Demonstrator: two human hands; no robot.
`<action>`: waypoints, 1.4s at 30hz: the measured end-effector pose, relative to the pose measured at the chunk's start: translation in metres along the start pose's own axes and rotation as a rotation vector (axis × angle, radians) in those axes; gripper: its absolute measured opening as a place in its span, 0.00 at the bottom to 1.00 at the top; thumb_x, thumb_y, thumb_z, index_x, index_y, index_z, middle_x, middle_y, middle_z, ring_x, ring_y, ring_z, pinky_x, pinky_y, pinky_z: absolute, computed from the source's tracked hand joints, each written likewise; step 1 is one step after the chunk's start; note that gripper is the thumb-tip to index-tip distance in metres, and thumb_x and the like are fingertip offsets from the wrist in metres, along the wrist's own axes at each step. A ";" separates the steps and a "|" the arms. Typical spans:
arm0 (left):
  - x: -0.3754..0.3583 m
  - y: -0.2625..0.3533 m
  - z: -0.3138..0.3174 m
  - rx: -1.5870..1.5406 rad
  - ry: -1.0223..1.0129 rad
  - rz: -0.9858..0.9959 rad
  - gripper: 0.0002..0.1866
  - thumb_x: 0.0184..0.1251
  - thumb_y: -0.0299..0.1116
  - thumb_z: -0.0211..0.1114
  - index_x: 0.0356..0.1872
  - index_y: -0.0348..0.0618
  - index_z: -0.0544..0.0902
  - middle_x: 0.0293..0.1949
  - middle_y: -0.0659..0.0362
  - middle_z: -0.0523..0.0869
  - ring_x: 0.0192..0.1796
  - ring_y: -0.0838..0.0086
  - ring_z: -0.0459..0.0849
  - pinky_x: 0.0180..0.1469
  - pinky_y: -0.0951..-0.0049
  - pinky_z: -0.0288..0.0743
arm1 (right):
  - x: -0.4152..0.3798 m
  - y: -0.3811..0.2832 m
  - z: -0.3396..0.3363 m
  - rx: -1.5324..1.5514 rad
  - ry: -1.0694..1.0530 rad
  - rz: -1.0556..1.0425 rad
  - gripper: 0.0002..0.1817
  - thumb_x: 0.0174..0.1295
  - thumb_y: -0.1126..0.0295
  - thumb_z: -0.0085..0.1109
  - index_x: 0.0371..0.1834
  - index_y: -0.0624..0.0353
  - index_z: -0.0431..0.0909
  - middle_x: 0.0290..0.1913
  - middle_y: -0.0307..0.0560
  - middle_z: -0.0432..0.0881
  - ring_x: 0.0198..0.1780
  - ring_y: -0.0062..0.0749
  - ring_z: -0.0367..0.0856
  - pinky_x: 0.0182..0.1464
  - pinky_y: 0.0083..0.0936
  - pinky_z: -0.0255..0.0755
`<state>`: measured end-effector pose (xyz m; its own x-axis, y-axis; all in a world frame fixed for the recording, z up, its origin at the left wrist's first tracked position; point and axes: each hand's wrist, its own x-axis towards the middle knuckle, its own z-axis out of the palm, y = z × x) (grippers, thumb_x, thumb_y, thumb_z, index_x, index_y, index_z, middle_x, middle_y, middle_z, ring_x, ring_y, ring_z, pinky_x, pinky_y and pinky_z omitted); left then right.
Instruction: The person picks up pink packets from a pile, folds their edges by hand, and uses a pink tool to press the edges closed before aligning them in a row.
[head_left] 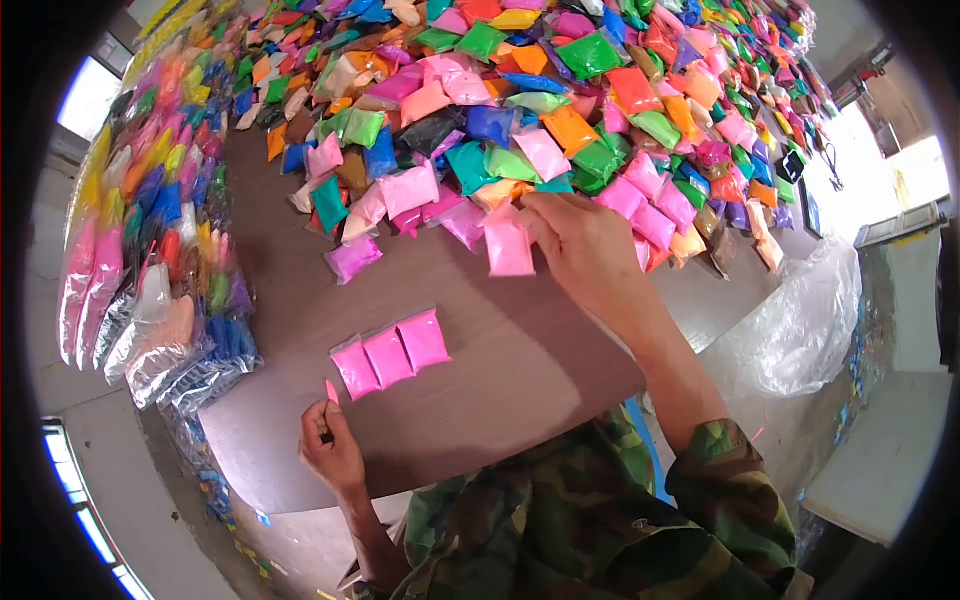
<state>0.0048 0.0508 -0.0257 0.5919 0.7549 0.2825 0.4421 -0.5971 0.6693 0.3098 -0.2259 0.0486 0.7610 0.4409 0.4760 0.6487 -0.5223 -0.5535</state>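
Note:
My right hand (585,245) reaches to the front edge of the heap, its fingers pinching the side of a light pink packet (509,247) that hangs upright over the table. My left hand (332,450) is low at the table's near left edge, closed around a slim pink piece (332,391) whose tip sticks up; what kind of thing it is, I cannot tell. Just beyond that hand, three bright pink packets (391,354) lie side by side in a slightly slanted row on the brown tabletop (480,370).
A large heap of small coloured packets (490,125) covers the far part of the table. Bigger clear bags of coloured packets (150,250) are stacked along the left side. Crumpled clear plastic (790,330) hangs at the right edge, and a dark phone-like device (791,166) sits far right.

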 end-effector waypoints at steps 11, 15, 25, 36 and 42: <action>0.001 0.008 -0.003 0.003 -0.014 -0.024 0.05 0.78 0.28 0.70 0.45 0.38 0.89 0.28 0.64 0.83 0.28 0.81 0.74 0.31 0.73 0.69 | -0.082 -0.038 0.002 -0.048 -0.070 0.140 0.10 0.69 0.67 0.71 0.51 0.54 0.86 0.43 0.45 0.87 0.40 0.45 0.89 0.38 0.38 0.84; 0.001 0.007 -0.002 -0.009 -0.008 -0.030 0.05 0.78 0.28 0.70 0.45 0.38 0.89 0.28 0.63 0.83 0.28 0.81 0.75 0.31 0.74 0.70 | -0.094 -0.053 0.016 -0.025 -0.057 0.055 0.10 0.68 0.71 0.73 0.50 0.53 0.89 0.50 0.40 0.86 0.39 0.38 0.90 0.39 0.34 0.84; 0.001 0.006 -0.002 -0.014 -0.009 0.002 0.05 0.77 0.28 0.70 0.45 0.36 0.89 0.28 0.62 0.83 0.29 0.79 0.76 0.32 0.73 0.72 | -0.069 -0.024 0.038 -0.146 -0.060 -0.056 0.14 0.62 0.76 0.68 0.50 0.51 0.87 0.47 0.38 0.81 0.46 0.36 0.87 0.38 0.35 0.84; 0.001 0.005 0.000 -0.021 0.002 0.029 0.04 0.78 0.27 0.69 0.44 0.37 0.88 0.27 0.64 0.81 0.27 0.81 0.73 0.29 0.75 0.67 | -0.088 -0.008 -0.020 -0.290 0.179 0.028 0.20 0.59 0.77 0.77 0.55 0.56 0.89 0.53 0.45 0.86 0.51 0.45 0.87 0.50 0.40 0.83; 0.001 0.003 -0.001 -0.009 -0.001 0.022 0.04 0.78 0.28 0.70 0.44 0.38 0.89 0.27 0.64 0.81 0.27 0.81 0.73 0.30 0.74 0.69 | -0.089 0.016 -0.041 -0.448 0.099 0.125 0.20 0.61 0.75 0.75 0.58 0.57 0.88 0.58 0.47 0.85 0.56 0.49 0.85 0.58 0.44 0.80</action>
<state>0.0061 0.0505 -0.0226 0.6018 0.7415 0.2967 0.4227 -0.6109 0.6694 0.2522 -0.3031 0.0254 0.8149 0.2939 0.4995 0.4697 -0.8398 -0.2721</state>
